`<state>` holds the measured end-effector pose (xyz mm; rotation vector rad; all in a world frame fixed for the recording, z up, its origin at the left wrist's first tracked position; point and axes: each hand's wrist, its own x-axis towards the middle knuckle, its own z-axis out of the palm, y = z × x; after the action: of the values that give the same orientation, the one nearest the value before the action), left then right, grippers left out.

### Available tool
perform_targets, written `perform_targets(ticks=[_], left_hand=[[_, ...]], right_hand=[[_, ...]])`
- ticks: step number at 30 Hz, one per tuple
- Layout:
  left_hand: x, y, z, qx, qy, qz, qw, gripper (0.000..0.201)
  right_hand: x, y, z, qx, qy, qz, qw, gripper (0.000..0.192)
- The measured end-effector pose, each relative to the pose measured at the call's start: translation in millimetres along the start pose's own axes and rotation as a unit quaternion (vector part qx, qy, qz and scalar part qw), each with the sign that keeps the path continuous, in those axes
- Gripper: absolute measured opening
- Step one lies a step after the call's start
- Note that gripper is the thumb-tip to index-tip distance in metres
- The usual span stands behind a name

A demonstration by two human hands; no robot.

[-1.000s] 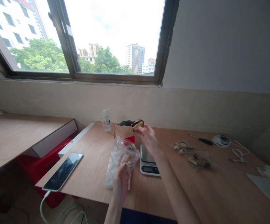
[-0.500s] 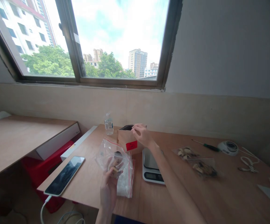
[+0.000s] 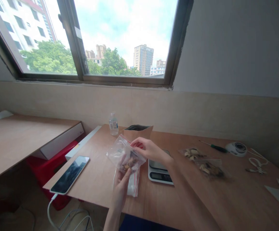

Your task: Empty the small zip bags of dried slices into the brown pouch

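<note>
My left hand (image 3: 122,183) is closed around the lower part of a clear zip bag (image 3: 116,151) with a red seal line. Brown dried pieces, like sliced mushrooms (image 3: 129,162), show inside it. At the bag's upper right edge, my right hand (image 3: 150,150) has its fingers bent together on the plastic; the fingertips are partly hidden. Behind both hands stands a brown paper pouch (image 3: 140,132), its dark mouth gaping. Under the held bag lies a stack of clear zip bags (image 3: 133,186). A white kitchen scale (image 3: 160,177) sits below my right wrist.
Two filled zip bags (image 3: 211,168) lie to the right, near a green screwdriver (image 3: 217,148), a white dome camera (image 3: 237,149) and a coiled cable (image 3: 257,165). A small bottle (image 3: 113,125) stands at the back. A plugged-in phone (image 3: 70,175) rests at the left edge.
My right hand has come away from the pouch's mouth, down to the zip bag's edge. My left hand has moved slightly right with the bag, which now covers the pouch's red label.
</note>
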<state>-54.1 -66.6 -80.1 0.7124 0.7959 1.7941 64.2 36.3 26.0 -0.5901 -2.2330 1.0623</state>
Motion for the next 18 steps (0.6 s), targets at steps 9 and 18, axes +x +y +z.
perform_targets(ticks=[9, 18], left_hand=[[-2.3, -7.4, -2.5, 0.066, -0.022, -0.008, 0.998, 0.063], [0.4, -10.8, 2.0, 0.112, 0.048, -0.001, 0.993, 0.039]], right_hand=[[-12.5, 18.8, -5.7, 0.008, -0.111, 0.042, 0.993, 0.036], [-13.9, 25.1, -5.1, 0.204, -0.046, 0.065, 0.976, 0.038]])
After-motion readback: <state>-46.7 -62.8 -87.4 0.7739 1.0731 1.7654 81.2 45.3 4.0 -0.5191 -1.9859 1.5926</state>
